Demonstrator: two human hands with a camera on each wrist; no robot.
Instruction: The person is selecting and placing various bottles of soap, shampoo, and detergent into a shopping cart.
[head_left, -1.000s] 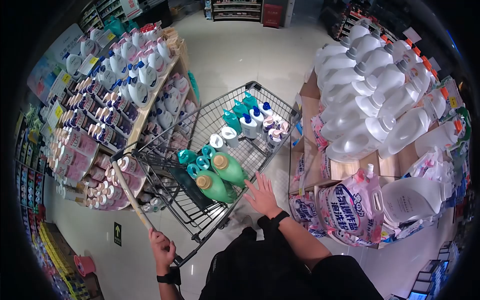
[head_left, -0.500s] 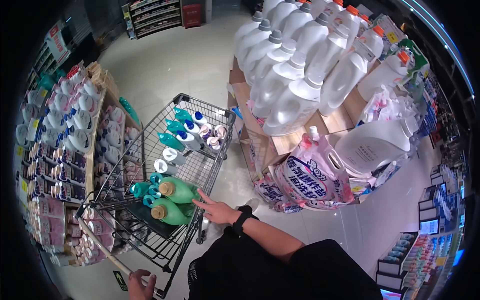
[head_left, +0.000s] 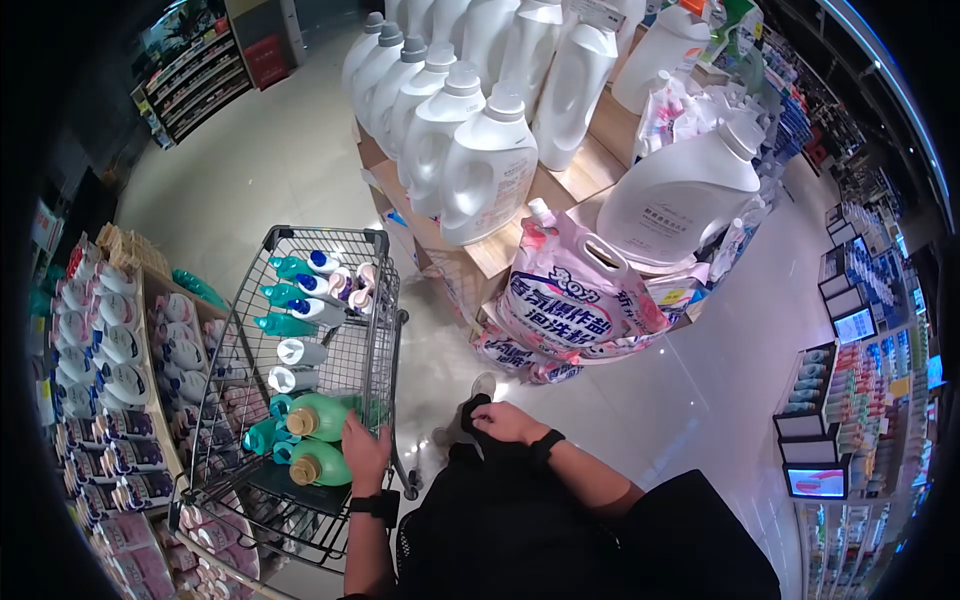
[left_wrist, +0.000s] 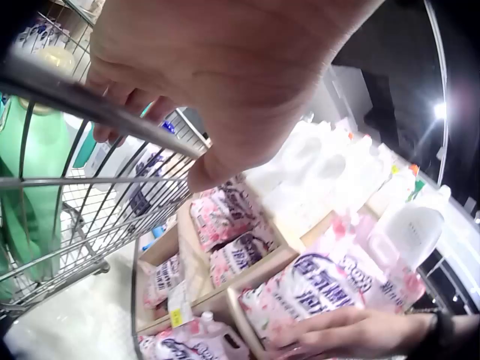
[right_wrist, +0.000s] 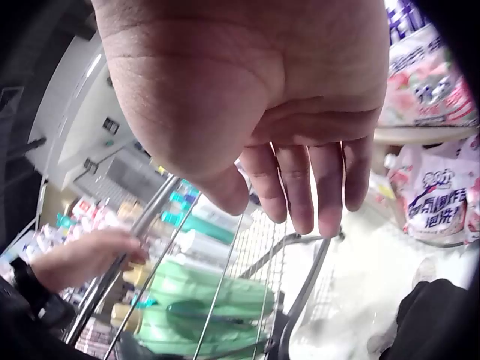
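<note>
Two display stands [head_left: 585,178] take up most of your view, the one ahead loaded with big white jugs [head_left: 490,170], the one on your left packed with pump bottles [head_left: 118,343]. Between them, on your left, is the shopping cart [head_left: 378,243], a grey metal wire basket with dark plastic corners and a pale bar for a handle [head_left: 232,568]; its end far from the handle is turned toward the aisle. Right of it, a pink bag [head_left: 570,290] with bold purple lettering leans on the stand.

In your cart, two green bottles [head_left: 318,414] tilt side by side near the handle, with teal bottles [head_left: 262,436] next to them. Two white containers [head_left: 300,351] lie farther forward; at the far end are more teal ones, three white bottles [head_left: 318,312] with blue caps, and a few purple-labelled ones with pale pink tops.

Your hands are apart. Your left hand [head_left: 367,452] grips the cart's side rim, fingers inside, thumb outside. Your right hand [head_left: 507,423] hangs in front of you, fingers relaxed, holding nothing. Smallest are the green bottles' gold caps [head_left: 301,421].
</note>
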